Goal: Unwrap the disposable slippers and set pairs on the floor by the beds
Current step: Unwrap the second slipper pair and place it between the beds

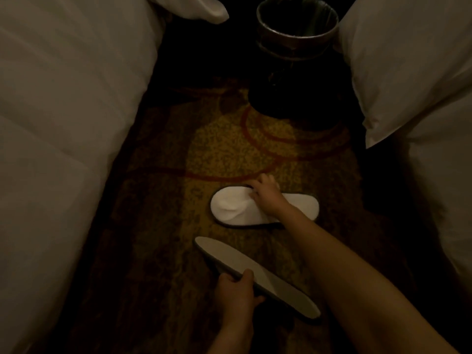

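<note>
Right hand: the right hand reaches down to the white terry-cloth slipper lying flat on the patterned gold-and-brown carpet; the fingers are curled at the edge of its toe cover, pinching or lifting the cloth, though the dim light hides how firm the grip is.
Left hand: the left hand is closed around the edge of a second flat white slipper with a grey sole rim, thumb on top, holding it tilted on its side, nearer the person than the right hand.
Slipper on the floor: it lies crosswise, toe pointing away to the left of the right hand, heel passing under the wrist.
Beds: white bedding of one bed rises left of both hands, and a second white bed stands to their right.
Bin: a dark round waste bin with a liner stands on the carpet well beyond the right hand, between the beds.
</note>
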{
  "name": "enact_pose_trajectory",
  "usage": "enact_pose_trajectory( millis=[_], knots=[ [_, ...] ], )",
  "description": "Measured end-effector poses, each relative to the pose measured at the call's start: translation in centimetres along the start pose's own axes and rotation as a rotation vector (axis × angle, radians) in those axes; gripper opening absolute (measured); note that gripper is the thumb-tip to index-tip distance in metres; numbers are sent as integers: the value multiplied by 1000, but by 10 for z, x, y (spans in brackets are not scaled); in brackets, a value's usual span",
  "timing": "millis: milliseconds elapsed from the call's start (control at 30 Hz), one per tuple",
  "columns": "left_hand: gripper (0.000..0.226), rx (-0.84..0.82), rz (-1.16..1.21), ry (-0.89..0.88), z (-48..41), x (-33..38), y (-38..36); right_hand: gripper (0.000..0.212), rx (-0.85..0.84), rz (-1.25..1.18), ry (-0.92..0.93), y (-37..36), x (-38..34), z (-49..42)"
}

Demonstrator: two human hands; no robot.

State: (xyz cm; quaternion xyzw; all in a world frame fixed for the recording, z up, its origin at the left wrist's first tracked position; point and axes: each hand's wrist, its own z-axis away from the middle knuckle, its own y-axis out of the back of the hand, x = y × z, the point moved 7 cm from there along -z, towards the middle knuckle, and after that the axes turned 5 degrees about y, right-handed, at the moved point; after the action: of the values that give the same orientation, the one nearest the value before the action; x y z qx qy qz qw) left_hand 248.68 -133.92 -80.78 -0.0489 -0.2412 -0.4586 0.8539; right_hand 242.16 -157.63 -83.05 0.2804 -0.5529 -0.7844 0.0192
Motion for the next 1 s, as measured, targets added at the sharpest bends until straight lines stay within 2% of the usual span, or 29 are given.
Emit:
enact_pose_trajectory(
  millis=[133,267,367,433,500,533,600,667,700,767,833,867,900,1000],
  knots=[
    [26,-21,13,77,-3,-1,1,43,-16,-28,3,-11,4,-2],
    [42,-97,123,135,-5,0,-3,62,-126,-226,11,-1,-16,21],
    [40,-189,207,146,-6,7,-9,72,-437,-376,131,12,-52,66],
    [32,-244,238,148,-5,16,-9,75,-693,-304,220,18,-73,105],
    [30,-289,314,174,-7,25,-9,74,-832,-193,231,21,-83,133],
    [30,-308,374,191,-6,28,-9,66,-826,-141,215,20,-85,140],
    [22,-346,413,192,-1,36,-8,45,-646,-46,177,21,-87,141],
    [15,-337,300,138,2,43,-6,35,-409,19,128,29,-85,139],
    [16,-289,227,85,-1,47,-1,34,-342,29,99,32,-80,139],
    [18,-77,50,-83,-11,62,23,36,-340,13,32,31,-65,139],
    [35,177,-171,-234,-20,78,54,37,-410,-39,-24,24,-48,139],
    [44,240,-260,-268,-24,81,65,35,-440,-92,-45,19,-40,139],
    [48,234,-321,-291,-28,81,68,29,-454,-150,-64,14,-34,139],
    [42,0,-356,-315,-38,62,52,12,-457,-210,-110,5,-17,138]
  ],
)
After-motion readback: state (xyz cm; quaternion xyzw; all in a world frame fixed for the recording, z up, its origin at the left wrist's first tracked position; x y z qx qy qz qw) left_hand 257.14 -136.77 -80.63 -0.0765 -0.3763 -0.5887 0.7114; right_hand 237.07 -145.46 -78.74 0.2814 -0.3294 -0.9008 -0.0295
